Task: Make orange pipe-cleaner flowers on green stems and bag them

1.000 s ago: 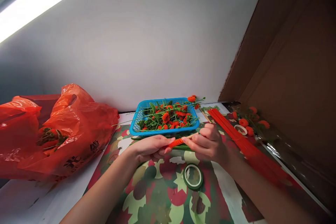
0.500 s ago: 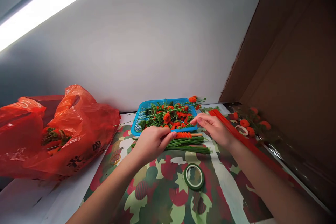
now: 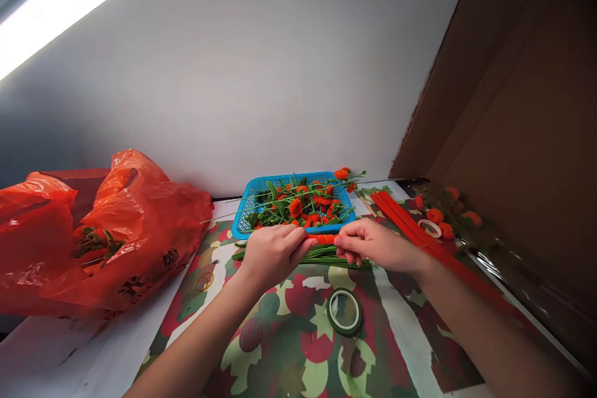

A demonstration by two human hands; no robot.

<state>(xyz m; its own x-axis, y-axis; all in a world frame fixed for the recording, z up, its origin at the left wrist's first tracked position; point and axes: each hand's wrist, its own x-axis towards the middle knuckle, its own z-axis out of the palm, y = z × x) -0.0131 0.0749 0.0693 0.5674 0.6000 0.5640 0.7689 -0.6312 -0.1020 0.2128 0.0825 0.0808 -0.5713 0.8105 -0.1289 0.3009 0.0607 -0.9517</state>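
Observation:
A coiled orange pipe cleaner (image 3: 324, 239) stretches between my two hands, just in front of the blue basket. My left hand (image 3: 278, 250) is closed around its left end, which the fingers hide. At the right end, the thumb and fingers of my right hand (image 3: 362, 242) pinch the coil. Under the hands lies a bundle of green pipe cleaner stems (image 3: 321, 256). The blue basket (image 3: 237, 224) behind holds orange fuzzy flowers (image 3: 295, 208) with green stems and leaves. Closer to me lies a roll of dark green tape (image 3: 344, 312).
On the left sits a red plastic bag (image 3: 153, 230) with flowers inside. A thin wooden stick (image 3: 365, 204) lies right of the basket. Farther right are long red-orange pipe cleaners (image 3: 401, 221), a white tape ring (image 3: 430, 229), loose orange flowers (image 3: 435, 216) and a cardboard wall (image 3: 513, 106).
My right hand has moved down and left onto the coil's right end. The wooden stick that stuck out of the coil no longer shows there. The left hand keeps its hold.

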